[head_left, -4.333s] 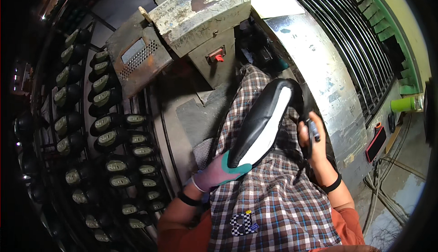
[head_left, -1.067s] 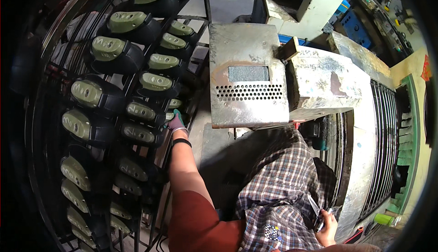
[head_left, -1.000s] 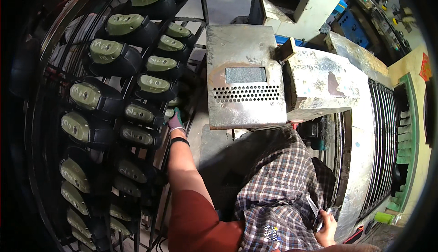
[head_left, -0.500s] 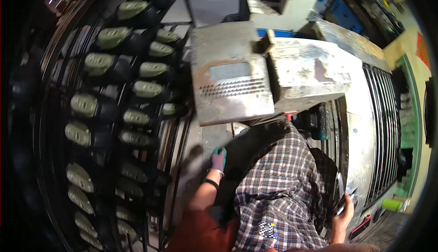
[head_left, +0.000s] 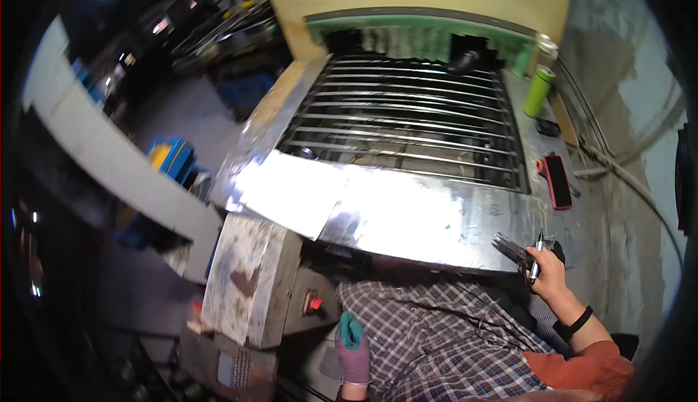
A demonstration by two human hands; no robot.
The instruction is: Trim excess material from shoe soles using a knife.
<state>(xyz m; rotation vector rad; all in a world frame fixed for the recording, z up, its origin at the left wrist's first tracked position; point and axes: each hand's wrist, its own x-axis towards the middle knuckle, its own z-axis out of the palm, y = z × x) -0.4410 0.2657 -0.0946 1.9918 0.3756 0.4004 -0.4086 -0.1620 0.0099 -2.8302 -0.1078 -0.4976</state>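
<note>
My right hand (head_left: 550, 275) is bare and closed, at the near right corner of the metal table. Upright in its fingers stands a slim silver-and-black pen-like tool (head_left: 538, 256). Beside that, a silver-bladed tool with a dark handle (head_left: 511, 246) points left over the table edge; its exact kind is unclear. My left hand (head_left: 353, 347) wears a purple glove with green fingers. It is low, beside the checked apron (head_left: 436, 329) over my lap, with its fingers curled in. Whether anything is inside that hand cannot be seen.
Beyond the metal table (head_left: 414, 216) is a rack of metal bars (head_left: 407, 122) before a green-framed opening. On the right are a red-edged phone (head_left: 558, 182), a black object (head_left: 547, 128) and a green bottle (head_left: 539, 91). Left stand a worn metal box (head_left: 243, 278) and a red button (head_left: 314, 304).
My view has swung right, from the rack of dark, pale-topped parts to the barred table. My right hand has come up to the table corner with its tools. My left hand stays low and closed.
</note>
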